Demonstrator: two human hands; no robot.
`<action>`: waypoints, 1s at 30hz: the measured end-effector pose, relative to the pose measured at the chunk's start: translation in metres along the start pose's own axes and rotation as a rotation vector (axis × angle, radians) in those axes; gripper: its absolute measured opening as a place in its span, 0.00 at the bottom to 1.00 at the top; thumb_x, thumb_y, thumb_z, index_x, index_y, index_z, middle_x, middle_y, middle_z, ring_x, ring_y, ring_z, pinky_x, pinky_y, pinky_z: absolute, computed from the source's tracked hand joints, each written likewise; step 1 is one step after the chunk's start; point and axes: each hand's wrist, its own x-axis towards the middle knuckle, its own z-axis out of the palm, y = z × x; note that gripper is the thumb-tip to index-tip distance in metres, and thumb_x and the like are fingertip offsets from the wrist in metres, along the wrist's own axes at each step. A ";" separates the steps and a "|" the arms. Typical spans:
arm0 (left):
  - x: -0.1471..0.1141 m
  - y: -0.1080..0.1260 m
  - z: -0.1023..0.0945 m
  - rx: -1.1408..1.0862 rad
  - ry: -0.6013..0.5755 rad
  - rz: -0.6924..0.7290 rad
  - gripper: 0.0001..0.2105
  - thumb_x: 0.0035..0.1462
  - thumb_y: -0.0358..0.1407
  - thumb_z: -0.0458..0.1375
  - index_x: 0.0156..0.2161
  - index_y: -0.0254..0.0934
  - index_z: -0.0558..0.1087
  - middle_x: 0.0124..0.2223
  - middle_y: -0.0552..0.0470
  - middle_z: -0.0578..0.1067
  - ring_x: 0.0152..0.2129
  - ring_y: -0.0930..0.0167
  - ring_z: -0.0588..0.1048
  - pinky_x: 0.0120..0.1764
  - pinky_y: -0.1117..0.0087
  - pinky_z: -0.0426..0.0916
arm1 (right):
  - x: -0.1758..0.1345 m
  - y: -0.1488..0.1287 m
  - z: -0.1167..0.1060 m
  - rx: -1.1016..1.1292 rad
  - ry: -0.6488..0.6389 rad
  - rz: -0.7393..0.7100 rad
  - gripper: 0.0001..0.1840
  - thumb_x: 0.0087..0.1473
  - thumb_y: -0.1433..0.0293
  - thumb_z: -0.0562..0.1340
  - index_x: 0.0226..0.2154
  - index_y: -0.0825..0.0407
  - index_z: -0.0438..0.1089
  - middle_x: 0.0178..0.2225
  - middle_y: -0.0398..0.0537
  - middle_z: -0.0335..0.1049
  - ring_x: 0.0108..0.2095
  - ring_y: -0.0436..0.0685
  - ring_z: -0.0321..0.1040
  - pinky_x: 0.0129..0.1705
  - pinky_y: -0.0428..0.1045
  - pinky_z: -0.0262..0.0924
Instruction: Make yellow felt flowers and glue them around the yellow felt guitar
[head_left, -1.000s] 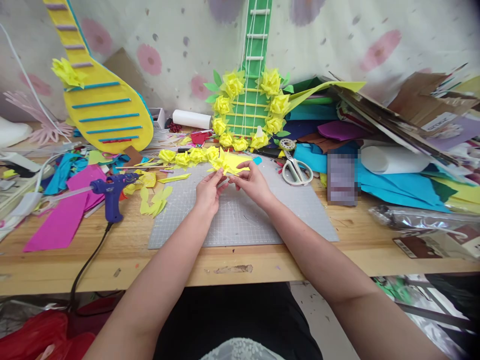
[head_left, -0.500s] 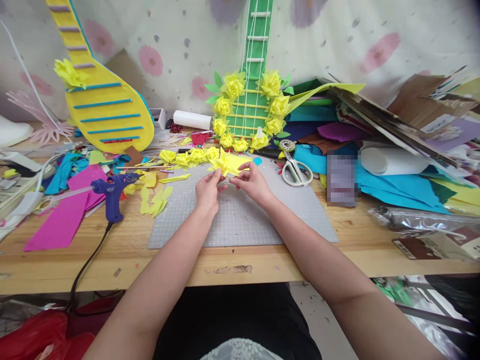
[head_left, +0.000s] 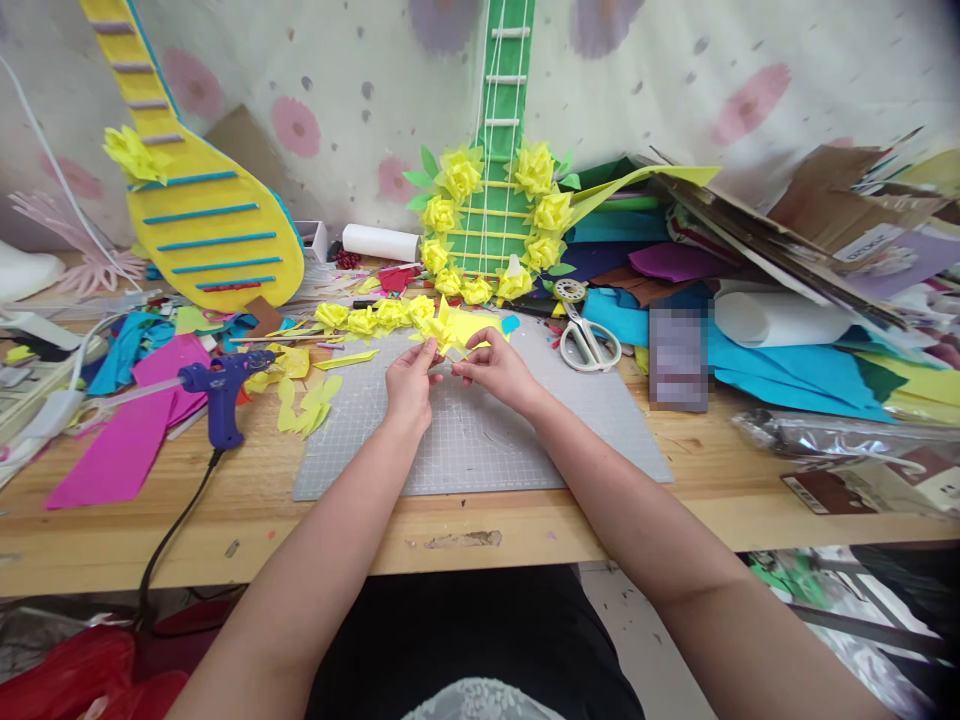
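The left hand (head_left: pixel 409 388) grasps a yellow paper flower (head_left: pixel 436 326) above the far part of the grey cutting mat (head_left: pixel 480 450). The right hand (head_left: pixel 495 372) is positioned just beside it; its grip cannot be determined. Scissors (head_left: pixel 598 346) lie right, a glue gun (head_left: pixel 224 400) left.

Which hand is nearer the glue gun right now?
Left. The left hand is to the glue gun's right, over the grey cutting mat; the right hand, also over the mat, is farther to the right.
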 end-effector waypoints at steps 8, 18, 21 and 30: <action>0.004 -0.003 -0.002 0.066 -0.012 0.056 0.13 0.35 0.38 0.67 0.26 0.32 0.72 0.26 0.53 0.71 0.24 0.77 0.70 0.19 0.79 0.56 | 0.000 -0.001 0.000 0.123 -0.012 0.091 0.26 0.36 0.65 0.67 0.34 0.50 0.52 0.20 0.36 0.69 0.19 0.46 0.62 0.24 0.44 0.52; 0.012 0.004 -0.006 -0.002 0.030 0.120 0.16 0.34 0.41 0.67 0.28 0.35 0.71 0.26 0.57 0.69 0.22 0.80 0.68 0.19 0.80 0.57 | -0.003 -0.010 -0.022 0.039 -0.225 0.194 0.22 0.37 0.70 0.67 0.35 0.51 0.57 0.21 0.37 0.67 0.21 0.47 0.64 0.24 0.43 0.53; 0.017 0.013 -0.011 -0.032 0.072 0.128 0.17 0.32 0.41 0.68 0.28 0.35 0.70 0.24 0.59 0.67 0.20 0.81 0.67 0.19 0.81 0.57 | -0.002 -0.013 -0.039 -0.030 -0.386 0.242 0.17 0.38 0.70 0.65 0.33 0.54 0.62 0.23 0.41 0.68 0.24 0.47 0.64 0.25 0.44 0.54; 0.024 0.017 -0.022 0.219 -0.252 -0.126 0.13 0.36 0.38 0.67 0.25 0.33 0.71 0.22 0.56 0.68 0.19 0.79 0.68 0.18 0.79 0.60 | 0.003 -0.010 -0.030 0.148 -0.056 0.150 0.08 0.43 0.69 0.60 0.30 0.52 0.62 0.18 0.34 0.50 0.17 0.42 0.44 0.19 0.42 0.38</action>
